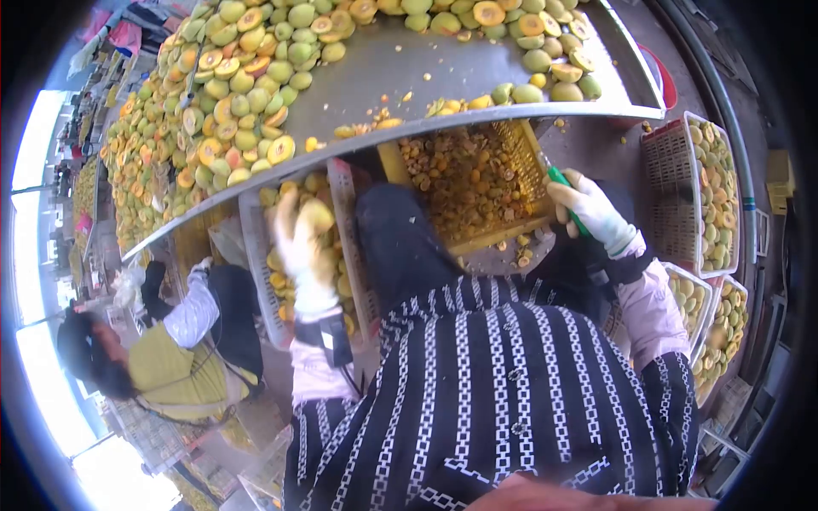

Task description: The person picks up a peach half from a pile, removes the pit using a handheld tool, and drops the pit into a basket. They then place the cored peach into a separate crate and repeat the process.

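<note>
My left hand (305, 247), in a whitish glove and blurred by motion, is over a crate (254, 223) of cut yellow fruit. A yellowish fruit piece (316, 216) shows at its fingers. My right hand (590, 204), also gloved, is closed around a green-handled tool (569, 203), whose tip points up and left. That hand is beside the right edge of a yellow crate (535, 153) holding pits and fruit scraps. Above both hands lies a metal table (400, 68) with many halved green and orange fruits (247, 106).
A co-worker (170, 358) sits at the left. At the right stand a tall crate of fruit (669, 175) and smaller crates (724, 332) below it. The metal table's edge runs across above my lap. A red basin (660, 77) is behind its right corner.
</note>
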